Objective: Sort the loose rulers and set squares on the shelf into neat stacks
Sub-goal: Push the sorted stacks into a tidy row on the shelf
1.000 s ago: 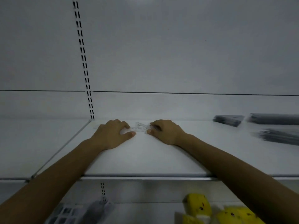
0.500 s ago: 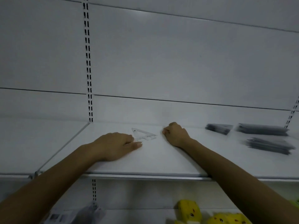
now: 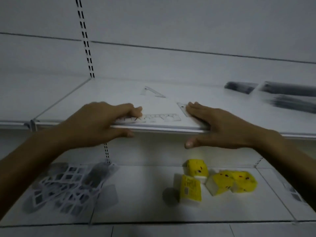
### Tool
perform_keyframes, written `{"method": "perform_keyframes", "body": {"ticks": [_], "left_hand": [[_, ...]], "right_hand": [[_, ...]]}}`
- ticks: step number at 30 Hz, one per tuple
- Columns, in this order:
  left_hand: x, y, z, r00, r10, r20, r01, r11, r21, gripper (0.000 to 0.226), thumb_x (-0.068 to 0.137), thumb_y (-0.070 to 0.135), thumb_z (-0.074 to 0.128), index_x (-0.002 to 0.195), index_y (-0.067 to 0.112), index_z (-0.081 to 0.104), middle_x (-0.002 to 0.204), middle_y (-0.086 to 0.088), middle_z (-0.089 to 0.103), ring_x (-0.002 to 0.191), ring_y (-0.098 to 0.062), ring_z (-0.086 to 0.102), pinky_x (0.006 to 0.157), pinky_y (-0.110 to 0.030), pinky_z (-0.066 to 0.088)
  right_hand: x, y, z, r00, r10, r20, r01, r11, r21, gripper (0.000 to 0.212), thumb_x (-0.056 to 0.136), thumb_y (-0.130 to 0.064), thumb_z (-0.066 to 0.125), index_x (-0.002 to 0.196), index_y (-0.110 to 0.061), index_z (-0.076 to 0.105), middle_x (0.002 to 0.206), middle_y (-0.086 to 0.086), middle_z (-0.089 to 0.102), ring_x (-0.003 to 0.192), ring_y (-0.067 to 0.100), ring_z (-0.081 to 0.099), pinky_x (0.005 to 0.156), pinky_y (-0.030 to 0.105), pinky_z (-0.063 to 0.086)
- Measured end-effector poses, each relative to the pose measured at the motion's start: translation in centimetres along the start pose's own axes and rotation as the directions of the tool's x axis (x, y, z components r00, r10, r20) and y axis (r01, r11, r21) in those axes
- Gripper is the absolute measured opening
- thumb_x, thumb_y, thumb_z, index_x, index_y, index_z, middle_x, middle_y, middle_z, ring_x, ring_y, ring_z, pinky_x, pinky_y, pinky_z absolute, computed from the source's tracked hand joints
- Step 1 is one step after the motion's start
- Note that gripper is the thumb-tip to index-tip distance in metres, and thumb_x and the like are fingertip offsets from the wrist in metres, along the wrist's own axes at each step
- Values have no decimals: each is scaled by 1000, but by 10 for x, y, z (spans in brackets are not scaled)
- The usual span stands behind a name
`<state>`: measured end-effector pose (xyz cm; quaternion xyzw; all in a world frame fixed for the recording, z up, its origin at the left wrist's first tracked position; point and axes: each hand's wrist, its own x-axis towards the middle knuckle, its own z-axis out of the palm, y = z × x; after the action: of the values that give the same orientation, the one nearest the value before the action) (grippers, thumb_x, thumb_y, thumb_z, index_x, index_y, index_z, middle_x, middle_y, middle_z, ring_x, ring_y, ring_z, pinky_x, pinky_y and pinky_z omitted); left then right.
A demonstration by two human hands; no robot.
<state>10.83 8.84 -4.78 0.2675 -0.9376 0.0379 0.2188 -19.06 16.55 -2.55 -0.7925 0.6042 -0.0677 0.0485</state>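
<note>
left hand (image 3: 102, 124), centre left, has its fingers curled down onto the left end of a clear ruler (image 3: 162, 118), thumb under the lip of the shelf (image 3: 119, 96); the ruler lies along the shelf's front edge. right hand (image 3: 217, 127), centre right, lies flat with straight, relaxed fingers, tips touching a set square (image 3: 181, 107) just right of the ruler. a second square (image 3: 154, 91) lies apart, further back. blurred dark stacks (image 3: 289, 90) sit at upper right; yellow packs (image 3: 220, 182) lie on the lower shelf (image 3: 145, 194)
</note>
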Motion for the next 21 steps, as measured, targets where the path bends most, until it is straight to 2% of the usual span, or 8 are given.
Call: {"method": "perform_keyframes", "body": {"ticks": [2, 4, 7, 9, 10, 13, 17, 21], "left_hand": [[2, -1, -3, 1000, 9, 19, -9, 1000, 17, 61, 75, 83, 24, 115, 42, 45, 128, 25, 48, 93, -17, 69, 67, -38, 57], [2, 0, -2, 999, 35, 28, -36, 999, 38, 60, 77, 81, 26, 115, 40, 46, 128, 28, 45, 91, -17, 69, 65, -37, 57], [4, -5, -5, 996, 18, 88, -19, 1000, 13, 60, 76, 82, 29, 121, 44, 44, 133, 27, 47, 99, -16, 68, 71, -42, 58], [7, -7, -8, 992, -1, 125, -2, 1000, 20, 65, 74, 84, 30, 124, 46, 43, 133, 22, 51, 100, -17, 68, 72, -42, 57], [6, -6, -9, 993, -1, 117, -3, 999, 36, 65, 74, 83, 33, 125, 45, 44, 132, 21, 53, 99, -17, 68, 72, -42, 58], [-3, 6, -5, 1000, -3, -14, 4, 997, 79, 53, 81, 67, 48, 124, 37, 53, 127, 14, 58, 103, -16, 66, 73, -41, 58], [-15, 42, 1, 984, 26, -175, -7, 994, 109, 32, 88, 39, 58, 113, 21, 67, 117, 6, 66, 106, -12, 64, 75, -35, 58], [11, 79, -2, 975, 56, -213, -8, 975, 222, 31, 95, 40, 46, 111, 20, 65, 92, 5, 74, 70, -13, 70, 58, -24, 52]], "right_hand": [[-12, 11, 13, 966, -82, -245, 81, 997, -14, 91, 69, -75, 52, 139, -17, 45, 145, -1, 41, 134, 13, 39, 108, 42, 39], [-21, 23, 25, 871, -183, -455, 174, 983, -62, 60, 81, -57, 53, 123, -15, 62, 130, 2, 58, 121, 17, 54, 93, 44, 52], [-35, 32, 32, 791, -220, -571, 287, 958, 28, 39, 89, -40, 51, 112, -14, 68, 118, -2, 66, 111, 9, 61, 88, 29, 54], [-39, 36, 25, 790, -137, -597, 313, 928, 201, 32, 93, -34, 48, 109, -16, 68, 107, -4, 71, 97, 5, 66, 79, 22, 53], [-39, 38, 20, 797, -93, -596, 309, 912, 271, 31, 94, -33, 46, 106, -16, 69, 102, -7, 72, 91, 7, 68, 75, 25, 53], [-37, 46, 15, 815, -39, -578, 301, 881, 365, 32, 96, -31, 43, 103, -15, 69, 97, -12, 70, 91, 5, 66, 77, 25, 51], [-27, 47, 1, 854, -111, -509, 319, 885, 341, 30, 95, -32, 42, 102, -21, 69, 96, -18, 68, 92, -4, 62, 76, 7, 43], [-14, 58, -22, 849, -221, -480, 344, 920, 187, 32, 93, -38, 46, 109, -22, 69, 94, -13, 66, 80, 2, 59, 71, 6, 41]]}}
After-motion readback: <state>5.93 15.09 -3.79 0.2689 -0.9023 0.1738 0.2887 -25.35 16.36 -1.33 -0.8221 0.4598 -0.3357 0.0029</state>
